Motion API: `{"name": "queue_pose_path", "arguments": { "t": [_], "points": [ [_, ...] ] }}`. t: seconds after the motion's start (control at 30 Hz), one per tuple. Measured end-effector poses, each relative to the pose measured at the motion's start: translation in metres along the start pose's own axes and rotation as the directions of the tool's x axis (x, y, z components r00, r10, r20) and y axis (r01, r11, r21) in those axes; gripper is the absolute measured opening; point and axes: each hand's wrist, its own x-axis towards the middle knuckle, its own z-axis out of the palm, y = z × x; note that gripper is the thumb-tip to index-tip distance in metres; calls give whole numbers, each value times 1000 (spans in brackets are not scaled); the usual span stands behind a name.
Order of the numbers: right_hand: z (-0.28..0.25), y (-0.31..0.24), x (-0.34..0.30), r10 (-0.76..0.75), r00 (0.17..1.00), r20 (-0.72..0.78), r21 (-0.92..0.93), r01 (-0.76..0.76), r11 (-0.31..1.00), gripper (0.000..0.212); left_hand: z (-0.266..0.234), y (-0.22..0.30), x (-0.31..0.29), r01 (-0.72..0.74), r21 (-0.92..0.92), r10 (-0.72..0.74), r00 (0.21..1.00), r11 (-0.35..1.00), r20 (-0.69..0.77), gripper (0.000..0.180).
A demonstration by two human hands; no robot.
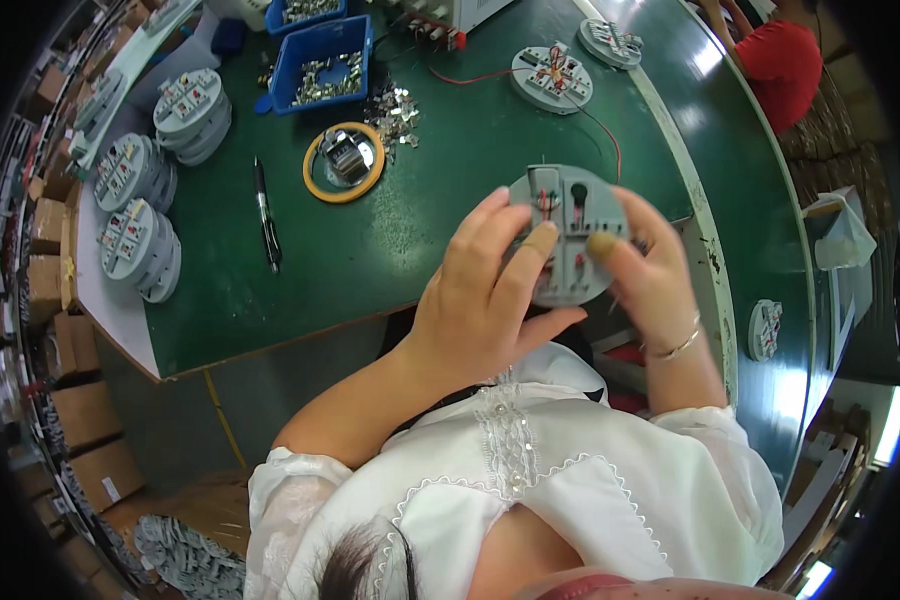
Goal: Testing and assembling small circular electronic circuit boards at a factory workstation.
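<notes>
A grey round plate (572, 288) with ribs, metal contacts and small wired parts is held above the table's front edge, its component side facing up. My right hand (660, 270) grips its right edge, the thumb on the face and the other fingers mostly hidden behind the rim. My left hand (480, 280) is closed at its left side, with fingertips on the small parts and the thumb lying below the plate. Slight blur hides which part the left fingertips touch.
A yellow tape roll (310, 175) and a pen (266, 215) lie on the green table (370, 265). Metal pieces (398, 118) sit by a blue bin (366, 75). Stacked plates (135, 245) stand left; a wired plate (555, 85) lies behind. A person in red (782, 75) is far right.
</notes>
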Motion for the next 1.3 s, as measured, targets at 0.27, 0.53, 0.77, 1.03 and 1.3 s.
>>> {"name": "queue_pose_path", "arguments": {
  "t": [0.27, 0.53, 0.77, 1.03, 1.3],
  "points": [
    [-245, -18, 90, -424, 806, -412, -657, 59, 751, 35, -59, -85, 32, 207, 590, -262, 965, 780, 7, 67],
    [-353, 6, 156, 236, 730, -642, 208, -131, 969, 26, -44, -90, 49, 136, 788, -364, 924, 600, 118, 59],
    [-360, 4, 200, -615, 702, -359, -859, -507, -77, 40, -6, -45, 72, 165, 630, -171, 984, 758, -52, 53],
    [-169, -13, 246, -434, 899, 53, -966, 156, 205, 42, 114, -41, 157, 37, 163, -101, 910, 986, 402, 43],
    [-178, 1, 224, -382, 924, 27, -972, 113, 205, 34, 118, -48, 154, -154, 379, 11, 935, 912, 354, 42]
  ]
}}
